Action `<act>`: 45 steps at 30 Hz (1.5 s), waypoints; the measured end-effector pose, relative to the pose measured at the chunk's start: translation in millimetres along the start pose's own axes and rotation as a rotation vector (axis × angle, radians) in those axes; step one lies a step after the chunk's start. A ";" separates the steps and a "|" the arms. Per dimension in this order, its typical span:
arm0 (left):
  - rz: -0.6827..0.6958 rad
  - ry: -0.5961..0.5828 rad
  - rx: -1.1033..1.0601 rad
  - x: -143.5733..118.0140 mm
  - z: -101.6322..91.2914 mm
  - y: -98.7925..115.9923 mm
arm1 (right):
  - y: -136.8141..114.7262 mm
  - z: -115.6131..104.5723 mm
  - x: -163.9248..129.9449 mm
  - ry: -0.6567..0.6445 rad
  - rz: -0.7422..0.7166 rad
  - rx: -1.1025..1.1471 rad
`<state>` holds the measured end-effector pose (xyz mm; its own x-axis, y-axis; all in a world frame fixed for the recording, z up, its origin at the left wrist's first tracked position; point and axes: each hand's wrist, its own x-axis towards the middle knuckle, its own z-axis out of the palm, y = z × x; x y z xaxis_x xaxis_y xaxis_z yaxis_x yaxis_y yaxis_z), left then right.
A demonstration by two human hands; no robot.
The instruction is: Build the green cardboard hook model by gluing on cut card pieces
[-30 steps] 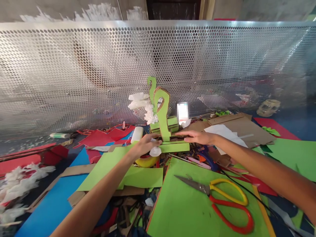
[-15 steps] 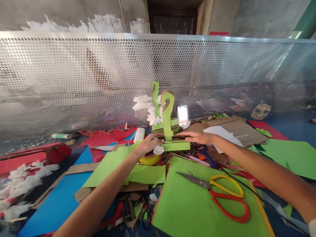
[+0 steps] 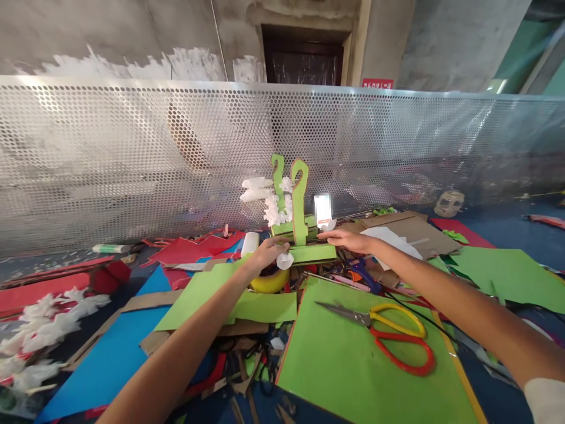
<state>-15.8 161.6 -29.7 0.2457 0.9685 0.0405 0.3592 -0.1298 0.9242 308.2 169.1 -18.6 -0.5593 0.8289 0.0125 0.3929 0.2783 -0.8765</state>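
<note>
Cardboard model (image 3: 296, 235) looks light and flimsy; your left hand (image 3: 266, 253) and right hand (image 3: 348, 239) lie released against its base at 9 and 3 o'clock.

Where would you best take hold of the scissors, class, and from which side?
By the looped handles, coming from the right. The scissors lie flat on the green sheet, blades pointing left, so the loops are the safe, open end.
</note>
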 end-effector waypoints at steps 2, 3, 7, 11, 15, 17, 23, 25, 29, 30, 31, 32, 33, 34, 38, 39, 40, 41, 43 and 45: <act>0.027 0.015 0.014 -0.7 -4.9 1.6 | 2.9 -1.4 -0.9 0.137 -0.012 0.006; 0.048 0.017 0.031 -1.0 -7.2 2.5 | 4.0 -2.5 -1.9 0.202 -0.009 0.010; 0.183 -0.006 0.187 -4.9 -10.4 7.9 | 6.4 -8.5 -6.4 0.413 0.044 -0.076; 0.309 -0.001 0.448 -15.2 -2.6 18.8 | 4.4 -14.7 -11.5 0.567 0.036 -0.195; 0.323 0.061 0.645 -24.1 -2.7 32.6 | -2.7 -21.6 -23.6 0.616 0.055 -0.265; 0.264 0.088 0.770 -26.4 -9.9 39.5 | -7.4 -25.0 -31.6 0.627 0.082 -0.329; 0.143 0.126 1.016 -28.8 -43.5 52.5 | -13.8 -32.5 -45.6 0.596 0.052 -0.218; 0.124 0.100 1.003 -27.0 -51.8 50.8 | -10.7 -32.1 -45.6 0.525 0.054 -0.130; 0.162 0.016 0.966 -17.5 -56.3 37.7 | -3.0 -25.9 -43.3 0.437 0.078 -0.064; 0.180 -0.005 0.950 -14.5 -54.6 33.5 | -2.2 -23.6 -42.7 0.415 0.078 -0.055; 0.196 -0.023 0.930 -11.7 -51.8 29.5 | -2.0 -20.9 -42.0 0.395 0.076 -0.051; 0.210 -0.041 0.908 -9.2 -48.3 25.9 | -2.4 -17.9 -41.1 0.375 0.075 -0.055; 0.223 -0.053 0.890 -7.3 -44.3 22.9 | -3.3 -14.5 -39.7 0.354 0.082 -0.067; 0.231 -0.061 0.877 -6.1 -40.2 20.5 | -4.5 -10.7 -37.8 0.332 0.099 -0.082; 0.229 -0.083 0.880 -7.6 -25.9 17.4 | -7.5 5.9 -25.3 0.271 0.213 -0.147; 0.233 -0.088 0.880 -9.0 -23.5 17.6 | -7.2 9.3 -22.0 0.266 0.228 -0.170; 0.236 -0.091 0.875 -10.5 -21.5 17.9 | -6.5 12.1 -19.2 0.263 0.225 -0.197; 0.238 -0.093 0.867 -12.0 -19.7 18.2 | -5.3 14.3 -17.2 0.259 0.203 -0.223; 0.233 -0.092 0.861 -14.8 -16.5 18.6 | -2.3 16.8 -16.4 0.244 0.114 -0.266; 0.233 -0.097 0.896 -17.3 -13.0 18.6 | 0.4 18.0 -19.7 0.236 0.020 -0.300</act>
<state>-25.1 145.1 -8.2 0.4587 0.8807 0.1184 0.8424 -0.4734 0.2573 306.2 144.2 -27.9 -0.3795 0.9149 0.1376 0.6182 0.3614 -0.6981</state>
